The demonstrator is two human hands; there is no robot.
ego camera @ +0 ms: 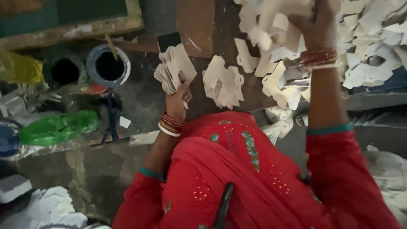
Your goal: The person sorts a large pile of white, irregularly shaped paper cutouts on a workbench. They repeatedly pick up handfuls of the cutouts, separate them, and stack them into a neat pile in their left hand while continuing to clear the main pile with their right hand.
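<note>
Her left hand (178, 98) is closed round a fanned stack (174, 68) of cream cutouts; her right hand (316, 25), far right, grips loose cutouts (271, 21) from the pile (373, 51) on the desk (203, 25).

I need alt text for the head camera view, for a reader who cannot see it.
A person in red holds a stack of beige die-cut card pieces in the left hand, while the right hand reaches into a loose heap of them.

Two round tins (108, 65) stand at upper left, one holding a stick (111, 46); a green plastic bag (59, 127) lies below them.
</note>
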